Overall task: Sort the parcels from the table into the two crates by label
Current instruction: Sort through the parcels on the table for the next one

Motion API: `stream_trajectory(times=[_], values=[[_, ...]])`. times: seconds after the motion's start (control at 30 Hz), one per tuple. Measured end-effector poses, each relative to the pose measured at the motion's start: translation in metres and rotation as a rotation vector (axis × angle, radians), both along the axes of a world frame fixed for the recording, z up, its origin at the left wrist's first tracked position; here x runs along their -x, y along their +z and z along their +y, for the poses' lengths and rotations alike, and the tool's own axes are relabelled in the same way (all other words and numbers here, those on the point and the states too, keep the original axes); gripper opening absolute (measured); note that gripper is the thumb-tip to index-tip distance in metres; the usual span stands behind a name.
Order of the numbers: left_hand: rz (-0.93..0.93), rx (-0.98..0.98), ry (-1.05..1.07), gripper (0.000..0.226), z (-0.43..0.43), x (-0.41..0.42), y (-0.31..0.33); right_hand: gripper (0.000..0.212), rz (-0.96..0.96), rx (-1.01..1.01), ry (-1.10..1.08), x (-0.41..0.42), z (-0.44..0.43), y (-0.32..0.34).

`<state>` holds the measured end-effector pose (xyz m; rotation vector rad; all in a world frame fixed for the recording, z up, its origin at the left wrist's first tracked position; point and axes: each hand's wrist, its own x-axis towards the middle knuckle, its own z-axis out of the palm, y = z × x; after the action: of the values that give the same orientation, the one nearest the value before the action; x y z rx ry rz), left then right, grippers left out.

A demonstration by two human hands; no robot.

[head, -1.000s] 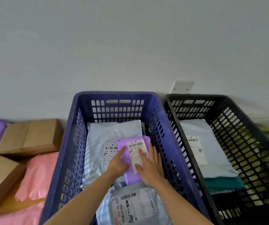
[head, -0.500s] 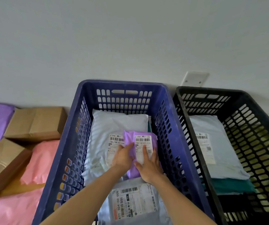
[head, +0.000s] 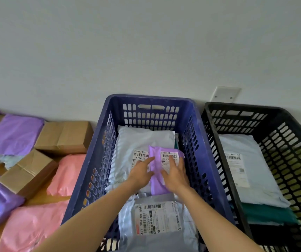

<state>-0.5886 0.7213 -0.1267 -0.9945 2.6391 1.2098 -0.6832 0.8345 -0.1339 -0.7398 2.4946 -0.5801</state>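
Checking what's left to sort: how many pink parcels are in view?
2. One pink parcel lies on the table beside the blue crate; the second pink parcel lies nearer the camera. More may be hidden from view.

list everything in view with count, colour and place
blue crate: one, dark blue, centre against the wall
black crate: one, black, right of the blue crate
purple parcel: one, purple, in the blue crate, on top
pale parcels: two, whitish and grey, in the blue crate
light parcel: one, pale blue, in the black crate
green parcel: one, dark green, under the light parcel
loose purple parcels: three, purple, on the table, left
pink parcels: two, pink, table, beside the blue crate
cardboard boxes: at least two, brown, on the table, left
table: one, brown wood, left
wall plate: one, white, behind the crates
left hand: one, on the purple parcel's left edge
right hand: one, flat on the purple parcel
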Motion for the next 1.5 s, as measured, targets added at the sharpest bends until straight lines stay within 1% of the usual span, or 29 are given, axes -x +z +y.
stream_trajectory(times=[0.13,0.3,0.47,0.6,0.73,0.93,1.07,1.2,1.37,1.5], values=[[0.097,0.078,0.046,0.057,-0.020,-0.009,0.037,0.058,0.050,0.192,0.031,0.003,-0.015,0.026],[0.185,0.178,0.091,0.054,-0.052,-0.027,0.088,0.051,0.088,0.381,0.106,-0.012,-0.046,0.065],[0.299,0.214,0.140,0.054,-0.080,-0.060,0.141,0.050,0.160,0.451,0.112,-0.040,-0.077,0.102],[0.355,0.246,0.198,0.052,-0.107,-0.105,0.164,0.044,0.243,0.556,0.131,-0.073,-0.098,0.128],[0.398,0.290,0.249,0.052,-0.141,-0.174,0.175,0.041,0.296,0.671,0.185,-0.126,-0.127,0.146],[0.394,0.291,0.331,0.053,-0.182,-0.278,0.173,0.039,0.358,0.734,0.223,-0.224,-0.166,0.150],[0.399,0.253,0.399,0.059,-0.202,-0.347,0.161,0.038,0.326,0.758,0.273,-0.290,-0.188,0.137],[0.350,0.275,0.440,0.058,-0.213,-0.406,0.143,0.040,0.294,0.683,0.314,-0.340,-0.203,0.120],[0.284,0.196,0.474,0.056,-0.217,-0.456,0.108,0.039,0.226,0.601,0.336,-0.377,-0.208,0.091],[0.232,0.132,0.477,0.057,-0.209,-0.479,0.065,0.039,0.172,0.470,0.316,-0.394,-0.201,0.057]])
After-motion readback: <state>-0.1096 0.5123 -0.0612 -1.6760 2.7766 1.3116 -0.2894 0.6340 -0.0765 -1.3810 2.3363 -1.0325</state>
